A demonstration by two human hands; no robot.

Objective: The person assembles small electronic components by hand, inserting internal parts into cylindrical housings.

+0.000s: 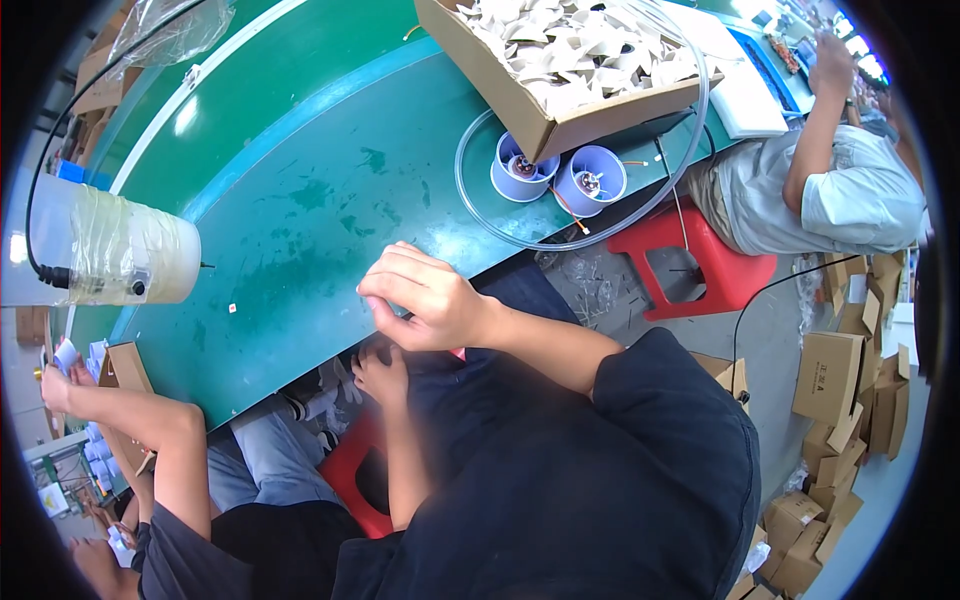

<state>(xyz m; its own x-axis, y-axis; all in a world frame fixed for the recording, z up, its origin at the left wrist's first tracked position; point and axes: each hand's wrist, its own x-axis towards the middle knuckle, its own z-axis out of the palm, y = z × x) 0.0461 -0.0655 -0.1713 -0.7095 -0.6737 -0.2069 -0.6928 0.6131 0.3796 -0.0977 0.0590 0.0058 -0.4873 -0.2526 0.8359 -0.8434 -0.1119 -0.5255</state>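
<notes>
Two lilac cups [523,168] w/ wired parts inside stand on the green table [300,250], side by side, far-right of R hand [425,298] & well apart from it. R hand's over the table's near edge, fingers half-curled; can't tell if it's gripping anything. L hand [380,376] is nearer, fingers bent, partly hidden, grip unclear. Clear tube [530,244] loops round cups; carton [630,117] w/ white pcs [570,45] sits just beyond.

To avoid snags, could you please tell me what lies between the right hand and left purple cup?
In the head view, a clear tube crosses the green tabletop.
</notes>
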